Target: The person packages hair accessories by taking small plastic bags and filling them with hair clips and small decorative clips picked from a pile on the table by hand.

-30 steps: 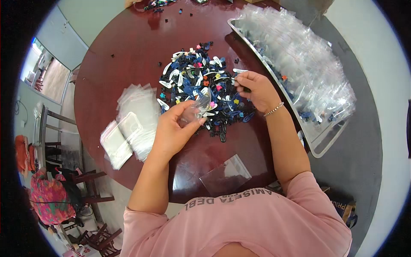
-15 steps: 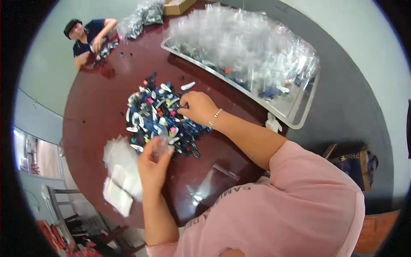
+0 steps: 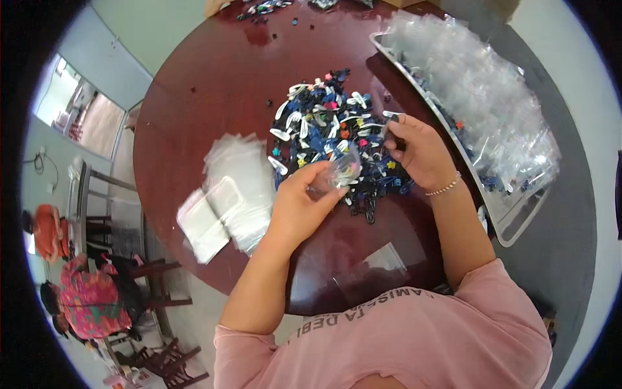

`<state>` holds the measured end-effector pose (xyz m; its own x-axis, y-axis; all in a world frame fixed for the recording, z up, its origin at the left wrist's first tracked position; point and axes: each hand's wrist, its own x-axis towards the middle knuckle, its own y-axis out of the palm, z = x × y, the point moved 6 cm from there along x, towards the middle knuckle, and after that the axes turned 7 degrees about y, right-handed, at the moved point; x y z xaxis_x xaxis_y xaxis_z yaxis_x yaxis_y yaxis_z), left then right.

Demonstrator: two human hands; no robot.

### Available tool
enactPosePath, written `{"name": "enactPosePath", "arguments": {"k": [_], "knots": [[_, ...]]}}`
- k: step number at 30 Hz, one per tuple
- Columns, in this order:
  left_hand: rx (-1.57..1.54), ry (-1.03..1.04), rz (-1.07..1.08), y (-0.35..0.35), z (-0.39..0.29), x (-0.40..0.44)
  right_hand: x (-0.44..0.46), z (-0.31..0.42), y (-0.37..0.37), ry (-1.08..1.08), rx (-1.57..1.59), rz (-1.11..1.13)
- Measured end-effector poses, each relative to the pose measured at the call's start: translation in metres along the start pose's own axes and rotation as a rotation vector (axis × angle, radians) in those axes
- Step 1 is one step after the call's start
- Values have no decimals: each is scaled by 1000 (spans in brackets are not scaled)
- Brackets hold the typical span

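My left hand [image 3: 300, 202] pinches a small clear plastic bag [image 3: 342, 170] between thumb and fingers, with a few colourful bits inside it. It hovers at the near left side of a heap of hair clips [image 3: 317, 133] in black, navy and white, mixed with small coloured flower shapes. My right hand [image 3: 421, 152] is at the heap's right edge, its thumb and fingers closed on a small dark hair clip [image 3: 389, 134]. A white clip [image 3: 391, 114] lies just beyond those fingertips. Part of the heap is hidden behind both hands.
Left of the heap lie fanned clear bags [image 3: 238, 168] and a stack of white-backed bags [image 3: 203, 227]. A metal tray [image 3: 433, 104] piled with filled bags [image 3: 473, 97] stands right. Another bag [image 3: 387, 259] lies near my chest. People [image 3: 94, 295] sit at the left.
My head view has turned, so the table sits differently and the co-worker across it is mostly out of frame. My right hand has drawn back from the heap to its right edge.
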<state>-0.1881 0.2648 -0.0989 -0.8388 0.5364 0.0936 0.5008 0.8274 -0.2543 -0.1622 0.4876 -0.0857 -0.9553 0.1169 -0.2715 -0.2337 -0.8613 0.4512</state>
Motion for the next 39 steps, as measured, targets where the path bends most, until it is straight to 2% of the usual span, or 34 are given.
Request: {"name": "enactPosePath", "arguments": {"k": [2,5,7,9,12,17,22,24,26,31,33,36,37,39], "knots": [[-4,139,-46,0,-5,1,-8,2,10,25,64,73],[80,185,-40,0,-9,0,-20,7,30,-6,175,182],[157,216,-23,2,-12,-1,-23,4,33,-12,235,172],[424,427,-56,4,-27,-4,-26,2,34,-20,297,162],[500,432,-52,7,-29,-5,-28,1,36,-57,321,140],[492,448,-80,7,-28,-4,-30,-5,41,-147,162,119],[522,449,-78,7,-27,-4,-32,-13,47,-148,110,119],[525,469,-88,8,-29,-5,-31,-9,49,-217,107,147],[472,407,-66,9,-26,-5,-34,-4,54,-214,96,132],[508,445,-65,10,-26,-5,-36,-6,59,-302,51,231],[503,501,-92,9,-27,-5,-37,-2,57,-331,15,203],[445,447,-95,6,-22,-2,-40,14,45,-327,-41,119],[442,447,-90,7,-21,-1,-39,22,37,-351,-184,38],[159,551,-255,-2,-24,-2,-41,37,29,-429,-469,-38]]}}
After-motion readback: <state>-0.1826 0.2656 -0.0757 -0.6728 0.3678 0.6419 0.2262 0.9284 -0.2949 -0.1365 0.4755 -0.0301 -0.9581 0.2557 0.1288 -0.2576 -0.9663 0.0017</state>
